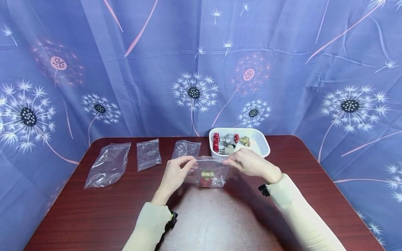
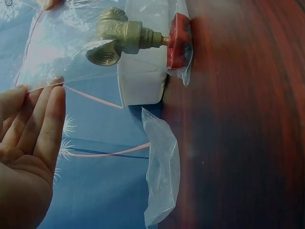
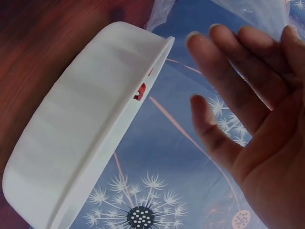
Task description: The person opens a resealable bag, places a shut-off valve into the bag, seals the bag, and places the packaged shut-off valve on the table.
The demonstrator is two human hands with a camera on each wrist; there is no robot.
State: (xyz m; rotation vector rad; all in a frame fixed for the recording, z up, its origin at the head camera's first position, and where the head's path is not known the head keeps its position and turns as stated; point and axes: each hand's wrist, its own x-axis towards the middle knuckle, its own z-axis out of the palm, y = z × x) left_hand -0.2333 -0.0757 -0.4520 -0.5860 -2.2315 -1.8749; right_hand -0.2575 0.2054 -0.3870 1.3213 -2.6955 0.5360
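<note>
A clear zip bag (image 1: 216,170) hangs upright at the middle of the table, stretched between both hands. Inside it lies a brass gate valve (image 2: 119,37) with its red handwheel (image 2: 179,43) at the bottom. My left hand (image 1: 176,176) pinches the bag's upper left corner between thumb and fingertips. At the upper right corner my right hand (image 1: 251,163) pinches the bag's top edge; its lower fingers extend loosely in the right wrist view.
Behind the right hand stands a white tub (image 1: 265,148) with several more valves (image 1: 215,141). A large clear bag (image 1: 108,165), a small one (image 1: 148,154) and another (image 1: 186,148) lie along the table's back left. A blue curtain (image 1: 157,69) hangs behind the table (image 1: 78,212).
</note>
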